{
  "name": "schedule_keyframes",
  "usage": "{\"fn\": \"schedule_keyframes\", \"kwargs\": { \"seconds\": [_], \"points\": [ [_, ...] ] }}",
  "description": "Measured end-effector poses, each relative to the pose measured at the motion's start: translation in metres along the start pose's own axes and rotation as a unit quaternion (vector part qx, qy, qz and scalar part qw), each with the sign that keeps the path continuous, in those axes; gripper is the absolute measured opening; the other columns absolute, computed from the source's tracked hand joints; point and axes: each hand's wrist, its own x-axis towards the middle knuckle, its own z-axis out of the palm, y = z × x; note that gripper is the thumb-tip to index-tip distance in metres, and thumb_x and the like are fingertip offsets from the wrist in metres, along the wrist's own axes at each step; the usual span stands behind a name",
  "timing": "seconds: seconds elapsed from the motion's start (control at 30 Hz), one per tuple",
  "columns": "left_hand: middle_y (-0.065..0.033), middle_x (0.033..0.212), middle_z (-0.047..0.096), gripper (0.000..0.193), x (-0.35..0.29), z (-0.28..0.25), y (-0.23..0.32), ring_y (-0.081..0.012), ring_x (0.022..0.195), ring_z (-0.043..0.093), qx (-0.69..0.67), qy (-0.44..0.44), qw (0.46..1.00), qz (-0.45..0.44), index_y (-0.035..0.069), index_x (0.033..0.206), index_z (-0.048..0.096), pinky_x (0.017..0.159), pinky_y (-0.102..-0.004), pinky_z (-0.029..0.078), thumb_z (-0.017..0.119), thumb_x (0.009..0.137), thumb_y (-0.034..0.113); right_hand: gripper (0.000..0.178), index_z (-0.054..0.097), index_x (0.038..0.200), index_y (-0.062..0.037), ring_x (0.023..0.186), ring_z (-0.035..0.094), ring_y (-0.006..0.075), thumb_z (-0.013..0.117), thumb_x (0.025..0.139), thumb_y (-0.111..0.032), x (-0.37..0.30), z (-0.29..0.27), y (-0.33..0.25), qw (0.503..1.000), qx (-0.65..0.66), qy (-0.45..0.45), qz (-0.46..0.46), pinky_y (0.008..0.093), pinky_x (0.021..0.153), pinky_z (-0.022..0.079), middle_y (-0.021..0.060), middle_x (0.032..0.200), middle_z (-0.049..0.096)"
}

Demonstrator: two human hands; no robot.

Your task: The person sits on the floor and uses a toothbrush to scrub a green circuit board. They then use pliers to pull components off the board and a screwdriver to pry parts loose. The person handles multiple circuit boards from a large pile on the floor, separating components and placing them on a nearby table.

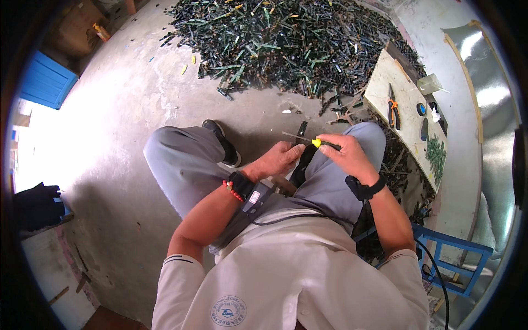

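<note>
My left hand (279,158) is closed on a narrow black strip-like piece (302,130), held upright between my knees; its exact kind is unclear. In my right hand (352,158) is a screwdriver (318,143) with a yellow and dark handle. Its thin metal shaft points left, crossing close to the black piece; whether they touch I cannot tell. Both hands are near each other above my shoes. A grey box-like device (257,197) with a pale label lies by my left wrist, and a black cable runs across my lap.
A large heap of dark and green strip pieces (275,47) covers the floor ahead. At right a low board (379,82) bears orange-handled pliers (392,110), a black tape roll (421,109), and green pieces (436,157). A blue frame (456,256) stands beside my right elbow.
</note>
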Motion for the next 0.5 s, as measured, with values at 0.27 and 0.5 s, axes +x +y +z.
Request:
{"fn": "schedule_keyframes", "kwargs": {
  "seconds": [0.27, 0.5],
  "points": [
    [0.001, 0.055, 0.042, 0.053, 0.003, -0.016, 0.002, -0.0107, 0.047, 0.044, -0.024, 0.072, 0.997, 0.002, 0.008, 0.065, 0.047, 0.045, -0.0279, 0.037, 0.046, 0.1, 0.048, 0.028, 0.066, 0.11, 0.0014, 0.082, 0.068, 0.0334, 0.066, 0.087, -0.015, -0.021, -0.008, -0.017, 0.991, -0.093, 0.091, -0.029, 0.0351, 0.069, 0.053, 0.0196, 0.099, 0.069],
    [0.0006, 0.055, 0.043, 0.052, 0.003, -0.007, -0.002, -0.0101, 0.048, 0.044, -0.02, 0.074, 0.997, 0.003, 0.008, 0.065, 0.047, 0.044, -0.0272, 0.037, 0.048, 0.099, 0.048, 0.028, 0.066, 0.109, 0.0013, 0.075, 0.065, 0.0355, 0.066, 0.086, -0.014, -0.02, -0.004, -0.027, 0.99, -0.109, 0.088, -0.001, 0.0364, 0.064, 0.051, 0.0209, 0.092, 0.068]
  ]
}}
